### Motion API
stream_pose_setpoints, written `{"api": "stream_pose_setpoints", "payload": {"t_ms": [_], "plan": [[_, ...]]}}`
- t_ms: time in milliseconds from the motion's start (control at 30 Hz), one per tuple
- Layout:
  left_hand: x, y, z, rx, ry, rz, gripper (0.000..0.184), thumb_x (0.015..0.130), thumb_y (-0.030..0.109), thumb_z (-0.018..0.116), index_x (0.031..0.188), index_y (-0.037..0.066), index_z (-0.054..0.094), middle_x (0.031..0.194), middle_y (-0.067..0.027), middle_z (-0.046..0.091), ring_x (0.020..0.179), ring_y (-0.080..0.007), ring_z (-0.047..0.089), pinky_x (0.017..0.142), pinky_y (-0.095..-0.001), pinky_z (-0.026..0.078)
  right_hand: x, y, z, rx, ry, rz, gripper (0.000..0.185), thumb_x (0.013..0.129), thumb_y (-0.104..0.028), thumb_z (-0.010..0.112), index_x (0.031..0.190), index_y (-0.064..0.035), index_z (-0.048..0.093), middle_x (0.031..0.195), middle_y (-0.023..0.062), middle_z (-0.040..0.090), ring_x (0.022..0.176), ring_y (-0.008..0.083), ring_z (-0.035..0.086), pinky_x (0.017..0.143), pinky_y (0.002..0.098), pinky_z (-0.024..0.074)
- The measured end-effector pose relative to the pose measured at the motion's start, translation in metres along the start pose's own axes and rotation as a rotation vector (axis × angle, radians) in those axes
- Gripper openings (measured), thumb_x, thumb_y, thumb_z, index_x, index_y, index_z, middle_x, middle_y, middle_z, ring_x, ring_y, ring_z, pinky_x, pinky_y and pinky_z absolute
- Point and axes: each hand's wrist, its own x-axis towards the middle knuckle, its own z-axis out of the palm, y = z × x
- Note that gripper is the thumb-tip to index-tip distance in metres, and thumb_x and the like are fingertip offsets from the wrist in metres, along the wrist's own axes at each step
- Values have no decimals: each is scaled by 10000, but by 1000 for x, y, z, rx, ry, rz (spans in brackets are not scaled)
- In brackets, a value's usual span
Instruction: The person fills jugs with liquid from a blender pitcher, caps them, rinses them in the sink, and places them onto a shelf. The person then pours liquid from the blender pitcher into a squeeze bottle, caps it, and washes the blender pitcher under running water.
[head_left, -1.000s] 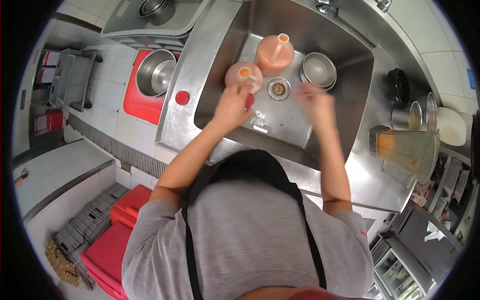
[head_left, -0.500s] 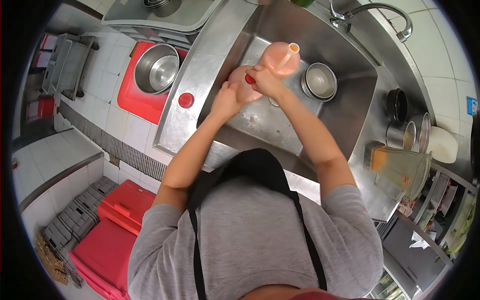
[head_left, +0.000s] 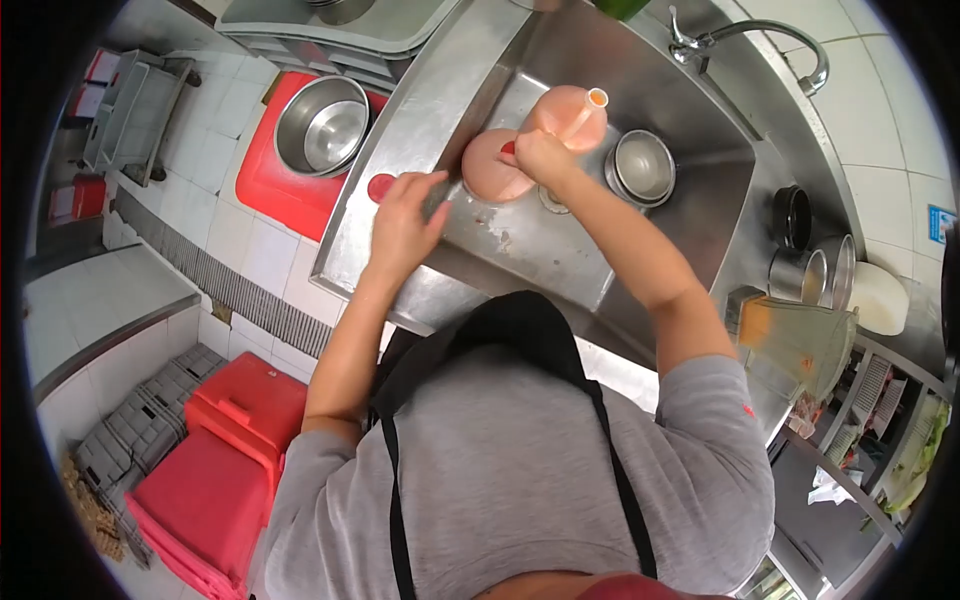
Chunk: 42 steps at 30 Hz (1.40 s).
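Note:
Two rounded jugs of pinkish-orange liquid stand side by side in the steel sink (head_left: 560, 250). My right hand (head_left: 543, 160) is closed around the red cap (head_left: 508, 149) at the top of the nearer jug (head_left: 492, 172). The farther jug (head_left: 568, 112) has an uncovered pale neck with orange inside. Over the sink's left ledge, my left hand (head_left: 405, 225) is open, fingers apart and holding nothing. Its fingers are beside a second red cap (head_left: 380, 187) lying on that ledge; whether they touch is unclear.
Stacked metal bowls (head_left: 643, 167) sit in the sink, below the faucet (head_left: 760, 35). A steel pot (head_left: 322, 127) rests on a red surface (head_left: 262, 180) at left. A blender jar (head_left: 800, 340) and metal pots (head_left: 800, 275) stand on the right counter.
My left hand has let go of the nearer jug and moved left to the loose red cap. My right hand stays at the cap on the nearer jug.

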Motion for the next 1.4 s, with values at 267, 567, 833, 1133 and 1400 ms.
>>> {"api": "stream_pose_setpoints", "payload": {"t_ms": [267,567,833,1133,1400], "plan": [[-21,-14,-32,42,204,-84,304,662,41,643,957,38,569,870,-113,563,730,-226,558,662,-298,454,11,16,30,-43,181,-190,364,764,-332,568,934,-11,555,779,220,585,718,335,587,634,407,470],[-22,-19,-41,83,260,-95,295,670,47,638,958,51,574,872,-109,558,783,-248,552,693,-314,446,12,14,31,-110,97,-74,235,774,-259,515,816,-47,607,703,159,614,633,309,604,575,405,471],[-30,-23,-44,79,245,-155,305,674,46,636,973,53,572,895,-108,549,765,-238,545,687,-315,441,15,24,32,-307,184,-467,361,808,-311,485,968,10,520,586,179,576,517,283,575,524,365,473],[-38,-26,-49,87,249,-160,311,679,53,634,982,41,565,905,-115,541,780,-250,543,687,-320,437,2,8,16,-335,231,-552,287,819,-262,477,754,7,554,597,167,571,562,268,597,511,346,483],[-43,-27,-50,87,242,-195,291,695,67,627,979,42,568,913,-116,537,790,-268,544,683,-325,438,18,-6,5,-12,-186,45,348,757,-249,545,961,25,478,761,171,567,612,286,602,510,365,484]]}}
